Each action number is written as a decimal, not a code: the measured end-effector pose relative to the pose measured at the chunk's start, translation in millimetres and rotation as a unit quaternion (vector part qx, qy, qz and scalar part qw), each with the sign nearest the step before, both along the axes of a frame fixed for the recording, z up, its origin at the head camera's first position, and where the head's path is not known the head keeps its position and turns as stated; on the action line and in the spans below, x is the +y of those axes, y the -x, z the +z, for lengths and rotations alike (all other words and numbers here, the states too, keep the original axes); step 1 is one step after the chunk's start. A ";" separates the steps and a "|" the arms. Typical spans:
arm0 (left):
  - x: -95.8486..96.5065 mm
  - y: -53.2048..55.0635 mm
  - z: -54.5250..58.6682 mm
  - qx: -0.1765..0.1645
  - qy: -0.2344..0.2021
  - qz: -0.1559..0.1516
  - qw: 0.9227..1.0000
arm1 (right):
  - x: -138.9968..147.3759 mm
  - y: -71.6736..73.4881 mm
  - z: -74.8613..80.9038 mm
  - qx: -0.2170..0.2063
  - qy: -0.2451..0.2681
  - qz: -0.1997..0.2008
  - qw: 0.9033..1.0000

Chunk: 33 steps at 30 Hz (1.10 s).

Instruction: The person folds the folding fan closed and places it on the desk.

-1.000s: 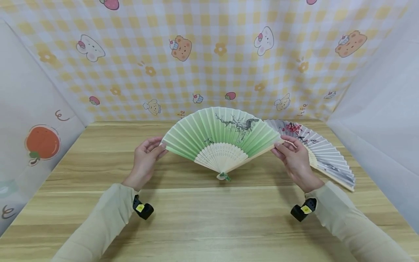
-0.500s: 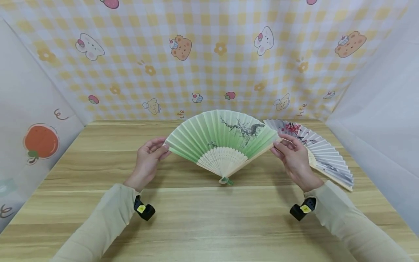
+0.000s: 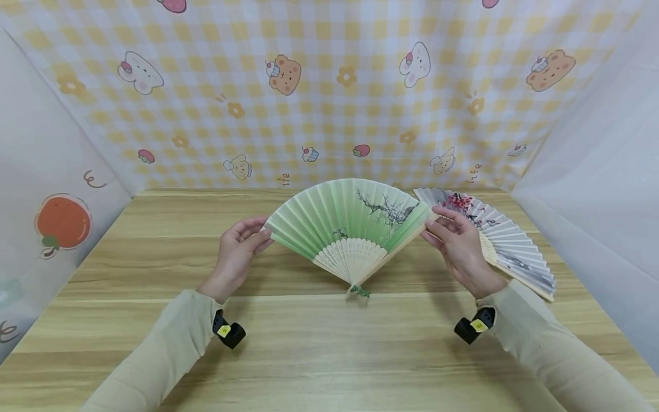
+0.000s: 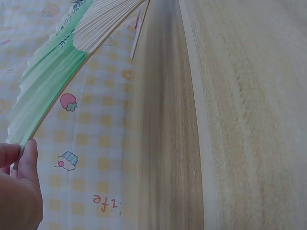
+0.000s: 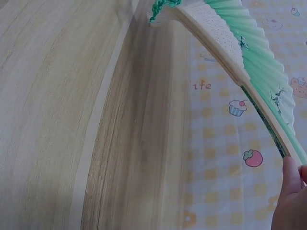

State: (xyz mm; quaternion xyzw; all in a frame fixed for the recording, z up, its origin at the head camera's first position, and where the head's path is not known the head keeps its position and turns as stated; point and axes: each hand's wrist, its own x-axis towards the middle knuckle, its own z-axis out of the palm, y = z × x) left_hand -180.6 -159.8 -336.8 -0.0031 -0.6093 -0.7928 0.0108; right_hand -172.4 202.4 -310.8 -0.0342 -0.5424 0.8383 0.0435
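A green folding fan (image 3: 329, 214) is spread between my two hands, a dark branch painted on its right half. My left hand (image 3: 238, 254) pinches the fan's left end between thumb and fingers; in the left wrist view the thumb (image 4: 30, 160) presses on that edge. My right hand (image 3: 460, 246) pinches the right end by its wooden outer rib (image 5: 268, 108). Pale slats (image 3: 355, 260) meet at a pivot with a green cord (image 3: 360, 291) at the bottom. Behind the right hand lies a second open folding fan (image 3: 515, 243), grey-white with red blossoms, partly covered by that hand.
The wooden table (image 3: 329, 355) reaches back to a yellow checked cloth (image 3: 340, 103) with cartoon prints. White cloth walls (image 3: 592, 171) stand at both sides. Each wrist carries a small black camera (image 3: 229, 332).
The hands have come slightly closer together. The green fan has narrowed a little and come down toward me, its pivot now lower. The grey-white fan still lies at the right.
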 end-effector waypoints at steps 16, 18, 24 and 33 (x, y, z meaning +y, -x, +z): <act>5.5 -4.0 5.1 0.004 0.045 -0.019 0.999 | -6.0 -1.9 4.0 -0.001 -0.018 0.030 0.999; 6.6 -4.3 6.5 0.006 0.047 -0.023 0.999 | -7.0 -1.6 4.0 0.002 -0.013 0.034 0.999; 9.5 -3.8 11.1 0.013 0.052 -0.031 0.998 | -10.7 -0.6 6.4 0.002 -0.027 0.037 0.999; 13.7 -2.7 17.7 0.024 0.048 -0.037 0.998 | -14.7 0.0 10.7 0.011 -0.031 0.049 0.998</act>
